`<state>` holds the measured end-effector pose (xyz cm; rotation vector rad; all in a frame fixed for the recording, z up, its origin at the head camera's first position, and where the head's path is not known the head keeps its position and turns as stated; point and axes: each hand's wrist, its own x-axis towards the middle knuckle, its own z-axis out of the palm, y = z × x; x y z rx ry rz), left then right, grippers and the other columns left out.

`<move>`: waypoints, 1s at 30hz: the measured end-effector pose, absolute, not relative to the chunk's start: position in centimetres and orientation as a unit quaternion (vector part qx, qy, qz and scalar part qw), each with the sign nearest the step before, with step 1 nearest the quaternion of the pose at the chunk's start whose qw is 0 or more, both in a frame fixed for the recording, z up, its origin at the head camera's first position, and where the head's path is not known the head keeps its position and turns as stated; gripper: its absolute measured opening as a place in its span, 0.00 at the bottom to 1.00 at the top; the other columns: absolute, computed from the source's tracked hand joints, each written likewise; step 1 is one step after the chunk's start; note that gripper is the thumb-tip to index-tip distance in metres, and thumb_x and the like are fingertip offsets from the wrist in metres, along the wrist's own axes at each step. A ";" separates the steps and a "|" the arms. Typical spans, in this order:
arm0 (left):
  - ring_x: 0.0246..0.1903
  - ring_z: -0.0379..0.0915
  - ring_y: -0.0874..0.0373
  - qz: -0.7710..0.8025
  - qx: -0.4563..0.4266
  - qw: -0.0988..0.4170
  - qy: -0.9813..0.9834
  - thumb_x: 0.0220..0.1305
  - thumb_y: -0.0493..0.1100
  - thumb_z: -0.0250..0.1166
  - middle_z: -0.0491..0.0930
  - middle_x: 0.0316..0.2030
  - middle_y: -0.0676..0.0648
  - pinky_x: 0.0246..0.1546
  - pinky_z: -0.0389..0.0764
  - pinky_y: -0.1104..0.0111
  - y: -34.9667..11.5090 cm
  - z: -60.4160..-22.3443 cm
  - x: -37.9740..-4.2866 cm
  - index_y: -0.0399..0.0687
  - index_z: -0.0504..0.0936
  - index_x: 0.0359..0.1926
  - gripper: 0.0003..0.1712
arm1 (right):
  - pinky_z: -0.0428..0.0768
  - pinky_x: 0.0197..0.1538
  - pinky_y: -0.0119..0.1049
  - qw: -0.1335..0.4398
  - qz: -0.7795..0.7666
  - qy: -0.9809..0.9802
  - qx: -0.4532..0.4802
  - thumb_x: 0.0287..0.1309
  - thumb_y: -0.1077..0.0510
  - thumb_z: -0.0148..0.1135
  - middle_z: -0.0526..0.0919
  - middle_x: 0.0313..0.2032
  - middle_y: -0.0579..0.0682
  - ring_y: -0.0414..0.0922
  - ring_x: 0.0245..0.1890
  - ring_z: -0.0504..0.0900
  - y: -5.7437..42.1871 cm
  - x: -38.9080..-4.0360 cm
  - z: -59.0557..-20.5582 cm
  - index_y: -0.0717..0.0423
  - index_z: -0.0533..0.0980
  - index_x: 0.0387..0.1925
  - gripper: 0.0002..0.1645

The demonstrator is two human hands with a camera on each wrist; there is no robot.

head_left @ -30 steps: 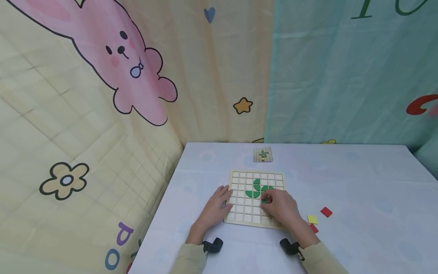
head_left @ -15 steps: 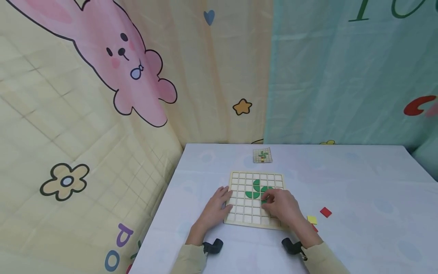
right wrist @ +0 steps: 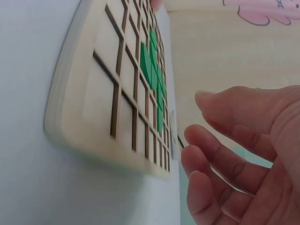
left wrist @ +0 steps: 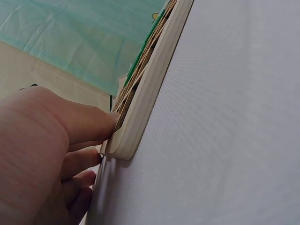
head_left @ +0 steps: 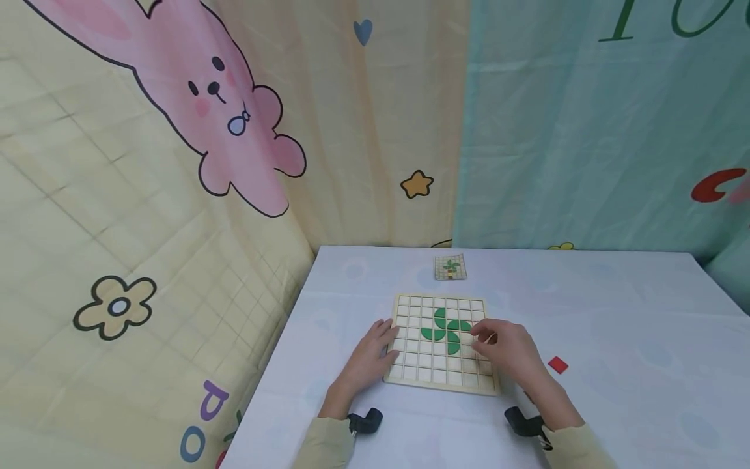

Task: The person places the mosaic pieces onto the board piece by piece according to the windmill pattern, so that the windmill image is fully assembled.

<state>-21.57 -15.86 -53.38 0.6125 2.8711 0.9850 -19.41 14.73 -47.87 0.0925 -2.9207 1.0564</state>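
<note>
A pale wooden grid board [head_left: 410, 359] lies on the table in the head view. Green quarter-circle pieces [head_left: 454, 343] sit in its cells, forming a pinwheel of rounded leaf shapes. My left hand [head_left: 368, 355] rests at the board's left edge, fingers spread. In the left wrist view the thumb [left wrist: 96, 123] touches the frame near a corner. My right hand [head_left: 508, 348] hovers over the board's right side, its thumb and fingers loosely curved. Nothing shows between those fingers [right wrist: 201, 140] in the right wrist view.
A small card [head_left: 450, 267] with a printed grid and green pattern lies behind the board. A red square tile [head_left: 558, 365] lies to the right. My right wrist covers most of another red piece [head_left: 529, 396]. Patterned curtains [head_left: 375, 130] hang behind the table.
My right hand has let go of a green piece at the lower leaf and moved right, uncovering that leaf. It now hides the yellow tile. My left hand stays in place.
</note>
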 end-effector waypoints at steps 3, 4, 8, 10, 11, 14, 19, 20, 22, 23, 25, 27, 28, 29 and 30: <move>0.77 0.44 0.47 0.316 0.197 0.022 0.928 0.73 0.47 0.60 0.56 0.76 0.46 0.72 0.55 0.48 -15.9 -53.4 -21.6 0.44 0.67 0.73 0.32 | 0.78 0.33 0.36 0.020 0.337 -0.941 0.022 0.55 0.58 0.74 0.83 0.33 0.44 0.45 0.34 0.78 16.0 -19.3 -47.8 0.51 0.84 0.42 0.12; 0.77 0.44 0.47 0.315 0.197 0.022 0.928 0.73 0.47 0.60 0.57 0.76 0.46 0.72 0.56 0.48 -15.9 -53.3 -21.5 0.44 0.67 0.73 0.32 | 0.78 0.33 0.37 0.021 0.336 -0.941 0.020 0.55 0.58 0.74 0.83 0.33 0.44 0.45 0.35 0.78 16.4 -19.2 -47.7 0.51 0.84 0.42 0.12; 0.76 0.45 0.46 0.318 0.193 0.018 0.928 0.73 0.46 0.61 0.57 0.76 0.44 0.72 0.56 0.47 -16.0 -53.0 -21.4 0.42 0.68 0.73 0.31 | 0.79 0.35 0.39 0.028 0.331 -0.943 0.011 0.56 0.57 0.74 0.84 0.36 0.46 0.47 0.38 0.79 17.8 -19.0 -47.7 0.51 0.84 0.43 0.13; 0.76 0.45 0.46 0.321 0.191 0.017 0.928 0.73 0.45 0.61 0.57 0.76 0.44 0.72 0.56 0.47 -16.0 -52.9 -21.3 0.42 0.68 0.73 0.31 | 0.79 0.35 0.40 0.032 0.327 -0.944 0.008 0.56 0.57 0.74 0.85 0.38 0.47 0.48 0.39 0.79 18.4 -18.8 -47.6 0.52 0.84 0.44 0.13; 0.76 0.45 0.46 0.323 0.189 0.018 0.927 0.73 0.45 0.61 0.58 0.76 0.44 0.72 0.56 0.47 -16.0 -52.8 -21.3 0.41 0.68 0.73 0.31 | 0.79 0.36 0.40 0.034 0.325 -0.945 0.006 0.56 0.57 0.74 0.85 0.38 0.48 0.49 0.39 0.79 18.7 -18.8 -47.6 0.52 0.84 0.44 0.13; 0.76 0.45 0.46 0.324 0.187 0.020 0.927 0.73 0.45 0.60 0.57 0.76 0.44 0.72 0.55 0.48 -16.0 -52.9 -21.3 0.42 0.68 0.73 0.31 | 0.80 0.37 0.41 0.036 0.319 -0.947 -0.001 0.57 0.56 0.74 0.85 0.39 0.48 0.49 0.40 0.79 19.5 -18.6 -47.7 0.53 0.84 0.45 0.14; 0.77 0.44 0.46 0.324 0.190 0.022 0.927 0.73 0.46 0.60 0.57 0.76 0.44 0.72 0.55 0.47 -16.1 -53.4 -21.4 0.43 0.67 0.73 0.31 | 0.80 0.38 0.43 0.034 0.310 -0.950 -0.006 0.56 0.56 0.74 0.85 0.40 0.49 0.50 0.40 0.80 20.8 -18.2 -47.6 0.54 0.83 0.46 0.15; 0.77 0.44 0.46 0.324 0.192 0.022 0.926 0.73 0.46 0.60 0.57 0.76 0.45 0.72 0.55 0.47 -16.1 -53.4 -21.4 0.43 0.67 0.73 0.31 | 0.80 0.38 0.44 0.035 0.309 -0.951 -0.007 0.56 0.56 0.74 0.86 0.40 0.49 0.50 0.40 0.80 21.0 -18.1 -47.6 0.54 0.83 0.46 0.15; 0.77 0.45 0.46 0.326 0.195 0.021 0.925 0.73 0.46 0.60 0.57 0.76 0.44 0.72 0.55 0.47 -16.1 -53.5 -21.4 0.43 0.67 0.73 0.31 | 0.80 0.37 0.44 0.038 0.304 -0.952 -0.008 0.56 0.56 0.74 0.86 0.40 0.50 0.51 0.40 0.80 21.5 -17.9 -47.6 0.54 0.84 0.46 0.16; 0.76 0.45 0.46 0.326 0.197 0.021 0.924 0.73 0.46 0.60 0.57 0.76 0.44 0.72 0.55 0.47 -16.0 -53.5 -21.4 0.43 0.67 0.73 0.31 | 0.80 0.37 0.44 0.038 0.303 -0.952 -0.010 0.56 0.56 0.74 0.86 0.40 0.50 0.51 0.40 0.80 21.7 -17.9 -47.6 0.55 0.83 0.46 0.16; 0.76 0.45 0.46 0.327 0.200 0.019 0.923 0.73 0.45 0.60 0.57 0.76 0.44 0.72 0.56 0.47 -16.0 -53.4 -21.4 0.42 0.67 0.73 0.31 | 0.80 0.37 0.44 0.039 0.301 -0.953 -0.016 0.55 0.56 0.75 0.86 0.40 0.51 0.51 0.40 0.80 22.1 -17.7 -47.7 0.55 0.83 0.47 0.17; 0.76 0.45 0.46 0.328 0.201 0.018 0.923 0.73 0.45 0.60 0.58 0.76 0.43 0.71 0.56 0.46 -16.0 -53.4 -21.4 0.42 0.68 0.73 0.31 | 0.81 0.37 0.45 0.037 0.302 -0.952 -0.022 0.55 0.56 0.75 0.85 0.41 0.53 0.52 0.41 0.80 22.5 -17.7 -47.8 0.55 0.83 0.47 0.18; 0.76 0.46 0.45 0.329 0.201 0.018 0.922 0.73 0.45 0.61 0.58 0.76 0.43 0.71 0.56 0.46 -15.9 -53.3 -21.4 0.42 0.68 0.73 0.31 | 0.81 0.38 0.45 0.037 0.301 -0.953 -0.026 0.54 0.56 0.75 0.85 0.41 0.54 0.53 0.41 0.80 22.7 -17.7 -47.9 0.56 0.83 0.48 0.19; 0.76 0.46 0.45 0.328 0.201 0.018 0.923 0.73 0.45 0.61 0.58 0.76 0.43 0.71 0.57 0.46 -15.9 -53.3 -21.4 0.42 0.68 0.73 0.31 | 0.82 0.38 0.46 0.035 0.303 -0.952 -0.029 0.54 0.56 0.76 0.85 0.42 0.55 0.54 0.42 0.79 22.9 -17.6 -47.9 0.56 0.83 0.48 0.19; 0.76 0.46 0.45 0.329 0.201 0.017 0.923 0.73 0.45 0.61 0.58 0.76 0.43 0.71 0.57 0.46 -15.9 -53.2 -21.4 0.42 0.68 0.73 0.31 | 0.82 0.37 0.46 0.035 0.301 -0.952 -0.032 0.54 0.56 0.76 0.85 0.42 0.55 0.54 0.42 0.79 23.1 -17.6 -48.0 0.56 0.83 0.48 0.20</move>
